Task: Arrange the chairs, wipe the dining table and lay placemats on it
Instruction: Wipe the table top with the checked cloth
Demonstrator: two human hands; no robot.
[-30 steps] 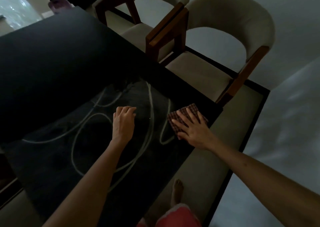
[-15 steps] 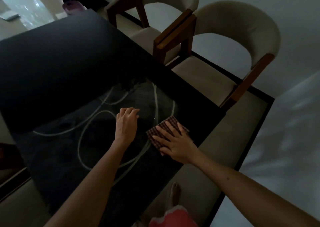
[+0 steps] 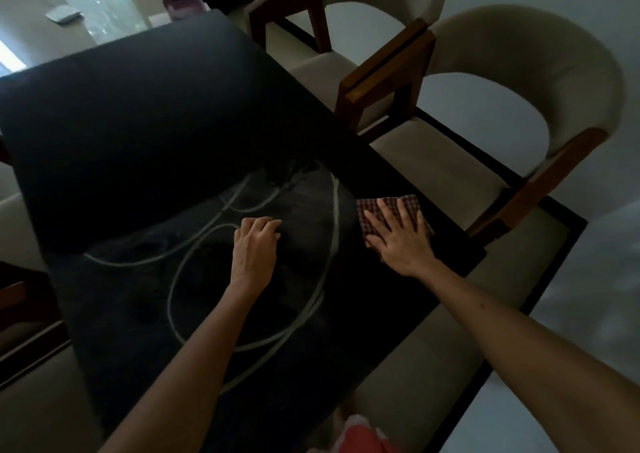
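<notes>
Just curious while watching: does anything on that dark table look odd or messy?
Yes: pale looping streaks curl across the dark table near the left hand. The right hand presses a checked cloth flat beside them.

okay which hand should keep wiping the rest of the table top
Right. The right hand already lies flat on the checked cloth near the table edge; the left hand rests on the top with curled fingers, holding nothing.

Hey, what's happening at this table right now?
A person is wiping the dark dining table. Their right hand presses flat on a checked cloth near the table's edge, beside two cream chairs. Their left hand rests on the tabletop with fingers curled, holding nothing. No placemats are in view.
</notes>
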